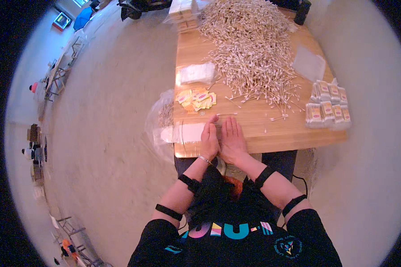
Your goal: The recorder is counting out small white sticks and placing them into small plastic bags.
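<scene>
At the table's near edge my left hand (210, 139) stands on its side, fingers stretched out together. Right beside it, my right hand (233, 139) lies with straight fingers and the palm turned down. I cannot make out anything held in the narrow space between them. Touching the left hand's outer side is a flat stack of clear plastic bags (187, 133). Small yellow cards (197, 99) are scattered just beyond that stack. A few loose cotton swabs (227, 114) lie past my fingertips, in front of a big heap of cotton swabs (254, 49).
Packed bundles of swabs (328, 107) with yellow cards stand at the right. A white plastic-wrapped pack (197, 73) lies at the left, and a clear sheet (308, 64) beside the heap. A clear bag (165, 113) of swabs hangs by the left edge. A dark cylinder (302, 12) stands far right.
</scene>
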`<state>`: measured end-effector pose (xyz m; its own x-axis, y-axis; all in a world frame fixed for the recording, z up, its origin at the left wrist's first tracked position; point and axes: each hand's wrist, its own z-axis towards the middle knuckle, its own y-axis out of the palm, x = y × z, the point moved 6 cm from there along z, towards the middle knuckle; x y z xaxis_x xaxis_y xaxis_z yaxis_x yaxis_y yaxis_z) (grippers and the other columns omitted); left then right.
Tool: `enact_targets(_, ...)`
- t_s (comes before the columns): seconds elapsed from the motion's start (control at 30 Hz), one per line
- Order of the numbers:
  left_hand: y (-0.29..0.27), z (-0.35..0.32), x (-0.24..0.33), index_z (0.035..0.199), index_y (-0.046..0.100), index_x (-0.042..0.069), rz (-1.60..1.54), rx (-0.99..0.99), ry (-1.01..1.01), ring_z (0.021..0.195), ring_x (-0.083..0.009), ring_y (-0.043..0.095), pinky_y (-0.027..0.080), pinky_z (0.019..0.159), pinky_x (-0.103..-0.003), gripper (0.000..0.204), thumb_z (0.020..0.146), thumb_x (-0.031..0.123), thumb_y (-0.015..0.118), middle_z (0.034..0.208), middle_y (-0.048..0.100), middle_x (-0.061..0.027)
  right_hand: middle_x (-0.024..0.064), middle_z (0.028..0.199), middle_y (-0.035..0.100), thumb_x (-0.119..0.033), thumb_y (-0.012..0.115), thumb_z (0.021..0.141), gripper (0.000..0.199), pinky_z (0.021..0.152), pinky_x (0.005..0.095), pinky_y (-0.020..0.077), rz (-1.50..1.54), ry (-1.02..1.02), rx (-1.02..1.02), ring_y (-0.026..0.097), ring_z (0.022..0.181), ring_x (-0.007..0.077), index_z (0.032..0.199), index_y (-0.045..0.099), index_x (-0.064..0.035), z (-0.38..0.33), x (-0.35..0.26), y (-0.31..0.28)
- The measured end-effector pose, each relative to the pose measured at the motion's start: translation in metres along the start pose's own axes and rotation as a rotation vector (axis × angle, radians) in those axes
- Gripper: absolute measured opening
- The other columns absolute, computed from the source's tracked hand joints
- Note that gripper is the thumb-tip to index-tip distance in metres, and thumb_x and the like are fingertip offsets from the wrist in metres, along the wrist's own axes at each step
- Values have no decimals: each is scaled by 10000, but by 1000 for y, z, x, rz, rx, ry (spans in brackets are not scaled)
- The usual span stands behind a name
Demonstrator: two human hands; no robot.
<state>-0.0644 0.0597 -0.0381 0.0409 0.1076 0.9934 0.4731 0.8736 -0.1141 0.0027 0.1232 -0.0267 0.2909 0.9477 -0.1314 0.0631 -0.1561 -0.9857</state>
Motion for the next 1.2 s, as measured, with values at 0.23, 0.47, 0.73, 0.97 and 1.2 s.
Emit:
enact_targets(0.23,-38,15,-5,1277,397,-38,-166,42,11,1241,-241,373,251,1051,-335,475,972,311,299,1315,426,-159,255,1433,131,-332,367,855,674,1099,451,27,119,-3,35,73,1350,365,1346,194,94,22,-33,-5)
enact_targets(0.47,-59,19,-13,1290,380,-40,-260,-4,-27,1264,-236,341,222,1065,-330,489,968,322,309,1340,395,-156,274,1423,133,-352,395,844,704,1100,452,28,162,-150,22,69,1342,390,1337,194,109,17,-51,-9)
enact_targets(0.73,-79,18,-1,1270,416,-21,-109,24,-18,1234,-228,378,242,1049,-326,499,965,351,285,1300,446,-140,272,1426,117,-383,392,843,731,1100,452,16,159,-90,-2,38,1344,393,1340,185,112,35,-76,3)
enact_targets(0.97,-92,3,2,1231,452,-15,57,37,18,1214,-251,405,280,1024,-317,448,957,312,314,1255,480,-165,252,1438,110,-387,377,846,723,1094,459,6,17,-109,-97,29,1348,387,1357,176,84,29,-91,2)
enact_targets(1.2,-118,13,8,1257,420,-1,219,31,87,1234,-285,376,267,1040,-349,438,853,164,463,1294,439,-166,285,1420,94,-419,495,798,833,1089,473,59,93,-166,48,34,1339,410,1341,146,107,47,-102,14)
